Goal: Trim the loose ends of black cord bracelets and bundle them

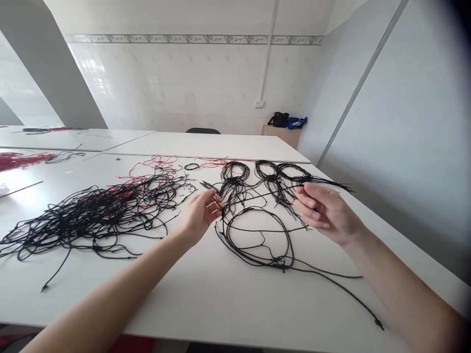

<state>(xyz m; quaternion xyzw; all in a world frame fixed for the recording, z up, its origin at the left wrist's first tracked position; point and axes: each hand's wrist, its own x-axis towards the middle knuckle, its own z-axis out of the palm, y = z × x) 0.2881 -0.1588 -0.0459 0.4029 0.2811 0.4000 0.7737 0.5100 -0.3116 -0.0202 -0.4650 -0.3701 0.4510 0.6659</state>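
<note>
Black pile (99, 211) sat left, likely parked there for working room. Left hand (200, 213) was closed on the cord; snips (208, 185) jutted past its fingertips, couldn't tell if gripped. Cord (265, 194) spanned both hands above a loop (283, 265), probably spread to stay taut: thin, black, near straight. Right hand (329, 211) pinched its far side.

White tiled wall (176, 83), patterned border (184, 39), grey partition (397, 108), white tables (206, 145)
</note>
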